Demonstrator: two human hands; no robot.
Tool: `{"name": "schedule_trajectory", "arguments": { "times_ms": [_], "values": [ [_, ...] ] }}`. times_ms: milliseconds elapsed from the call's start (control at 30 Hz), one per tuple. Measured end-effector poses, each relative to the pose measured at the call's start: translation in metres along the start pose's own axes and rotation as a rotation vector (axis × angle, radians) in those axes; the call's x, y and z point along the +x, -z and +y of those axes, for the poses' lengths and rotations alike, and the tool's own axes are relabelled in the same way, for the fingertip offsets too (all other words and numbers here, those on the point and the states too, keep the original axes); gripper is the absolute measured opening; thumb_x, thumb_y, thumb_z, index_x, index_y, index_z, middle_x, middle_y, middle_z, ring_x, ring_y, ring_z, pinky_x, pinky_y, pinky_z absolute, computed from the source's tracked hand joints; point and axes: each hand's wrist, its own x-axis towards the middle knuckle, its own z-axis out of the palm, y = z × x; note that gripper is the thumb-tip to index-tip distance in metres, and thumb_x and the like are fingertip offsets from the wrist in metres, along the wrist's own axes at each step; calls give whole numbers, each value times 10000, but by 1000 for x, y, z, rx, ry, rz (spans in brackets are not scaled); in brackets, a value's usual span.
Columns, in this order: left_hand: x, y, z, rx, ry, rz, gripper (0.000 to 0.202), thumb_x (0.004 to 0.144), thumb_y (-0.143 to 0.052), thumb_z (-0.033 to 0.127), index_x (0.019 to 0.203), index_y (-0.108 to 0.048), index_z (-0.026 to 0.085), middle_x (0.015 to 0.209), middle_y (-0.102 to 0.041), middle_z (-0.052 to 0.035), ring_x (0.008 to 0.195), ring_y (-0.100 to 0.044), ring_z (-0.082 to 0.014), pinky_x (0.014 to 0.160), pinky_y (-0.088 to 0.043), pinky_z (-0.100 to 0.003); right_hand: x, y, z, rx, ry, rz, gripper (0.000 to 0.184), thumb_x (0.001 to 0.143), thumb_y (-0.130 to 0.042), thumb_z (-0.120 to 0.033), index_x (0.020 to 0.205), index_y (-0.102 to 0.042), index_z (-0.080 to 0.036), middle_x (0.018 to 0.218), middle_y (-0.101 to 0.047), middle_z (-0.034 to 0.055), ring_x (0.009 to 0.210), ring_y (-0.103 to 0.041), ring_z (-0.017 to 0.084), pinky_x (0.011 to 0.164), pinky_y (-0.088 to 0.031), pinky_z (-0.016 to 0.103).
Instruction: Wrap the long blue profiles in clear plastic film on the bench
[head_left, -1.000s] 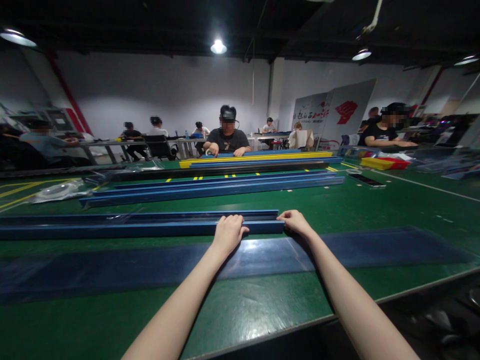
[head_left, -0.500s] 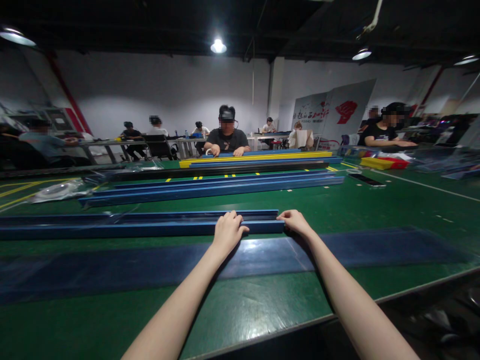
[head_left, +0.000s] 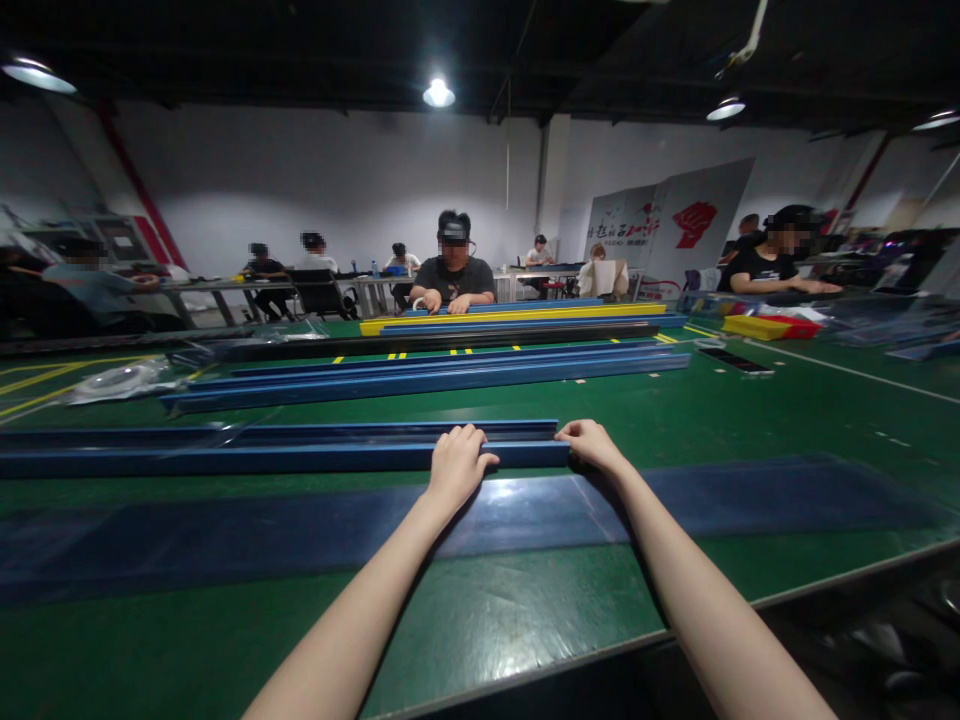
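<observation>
On rail; L hand, R hand

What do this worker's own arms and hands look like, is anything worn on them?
The left forearm and right forearm are bare, no sleeves in view. The left hand and right hand wear no gloves; no watch, bracelet or ring shows.

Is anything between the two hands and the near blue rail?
Nothing visible. The left hand lies on the near blue rail, fingers curled over its top, and the right hand touches its right end directly. The dark blue strip lies nearer the camera, not between.
</observation>
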Motion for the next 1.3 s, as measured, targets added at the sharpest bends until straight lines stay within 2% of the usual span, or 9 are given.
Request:
{"name": "schedule_trajectory", "arguments": {
  "times_ms": [300,433,533,600,700,833,933,1067,1300],
  "values": [
    [0,0,-1,28,-21,-5,182,791,-556,376,836,-551,200,934,-596,-25,900,-515,-196,725,-358,-307,-4,3,-4,-16,5,13,145,730,-530,-207,722,-651,-129,543,-597,20,414,-508,82,411,-350,168],
    [-1,2,0,34,-21,-20,189,793,-552,381,849,-554,200,938,-593,-32,905,-514,-200,727,-360,-312,-12,10,-14,-78,28,95,221,785,-476,-272,713,-640,-143,574,-609,36,490,-539,102,487,-358,185],
    [-1,3,1,34,-22,-26,188,795,-551,379,858,-554,202,943,-593,-33,906,-514,-200,727,-360,-313,-21,12,-25,-256,174,199,325,837,-417,-380,703,-628,-172,675,-633,51,645,-559,132,554,-338,203],
    [-1,4,1,36,-24,-24,190,795,-549,380,861,-554,202,942,-592,-34,902,-514,-202,725,-361,-314,-28,8,-34,-344,342,169,343,849,-405,-414,724,-622,-180,740,-637,49,709,-550,140,598,-333,214],
    [-1,4,1,45,-27,-22,197,795,-548,385,863,-554,200,936,-590,-36,898,-513,-202,726,-362,-313,-38,-5,-46,-438,580,110,264,854,-436,-360,793,-616,-178,808,-629,49,787,-523,154,690,-325,239],
    [-2,3,1,52,-27,-17,201,800,-540,387,856,-555,194,931,-590,-36,900,-511,-200,729,-366,-310,-47,-26,-60,-502,686,148,219,882,-379,-234,872,-586,-162,859,-608,65,825,-492,170,715,-302,260],
    [-2,2,1,49,-26,-9,192,803,-539,378,847,-556,192,930,-589,-38,902,-509,-197,733,-369,-305,-51,-40,-66,-534,669,178,243,890,-328,-193,863,-566,-153,875,-594,77,833,-477,177,709,-295,270],
    [-2,2,0,40,-22,2,170,803,-542,350,845,-560,186,921,-588,-37,902,-508,-193,742,-374,-302,-55,-52,-69,-630,620,200,280,904,-306,-268,842,-557,-160,889,-589,85,852,-466,202,712,-274,304],
    [0,1,-1,-26,-15,2,198,765,-588,377,828,-573,190,896,-590,-24,883,-514,-187,735,-382,-295,-53,-51,-68,-539,549,135,169,859,-370,-160,822,-534,-159,901,-590,63,885,-455,195,741,-241,321]
  ]
}}
